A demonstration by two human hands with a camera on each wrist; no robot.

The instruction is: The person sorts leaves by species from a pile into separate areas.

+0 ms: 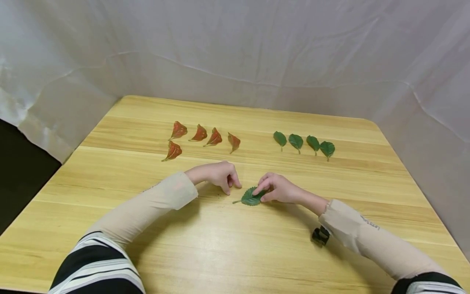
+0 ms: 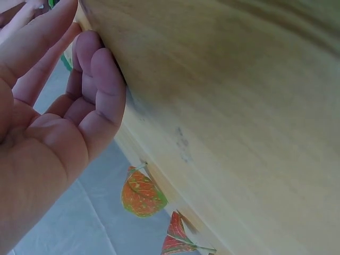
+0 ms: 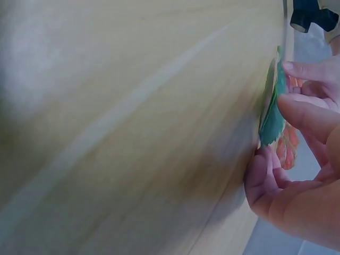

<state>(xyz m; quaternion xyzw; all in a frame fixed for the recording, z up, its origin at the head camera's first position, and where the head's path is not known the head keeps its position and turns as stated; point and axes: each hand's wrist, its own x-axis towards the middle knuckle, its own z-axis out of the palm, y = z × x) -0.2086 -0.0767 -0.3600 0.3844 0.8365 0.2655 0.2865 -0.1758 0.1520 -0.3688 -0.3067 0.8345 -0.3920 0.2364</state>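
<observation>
A green leaf (image 1: 250, 197) with toothed edges lies low over the table in the head view, its stem pointing left. My right hand (image 1: 280, 188) holds it at its right end, the index finger across its top and the thumb at the edge. The right wrist view shows the same leaf (image 3: 272, 119) edge-on, close over the wood beside the fingers. My left hand (image 1: 222, 174) is left of the stem and holds nothing. Its thumb and index finger point down toward the table, and in the left wrist view the other fingers (image 2: 106, 87) are curled.
Several red leaves (image 1: 200, 133) lie at the back left of the wooden table (image 1: 227, 253), one below the others. Several green leaves (image 1: 295, 141) form a row at the back right. A pale curtain (image 1: 235, 53) hangs behind. A small black device (image 1: 320, 236) sits at the right wrist.
</observation>
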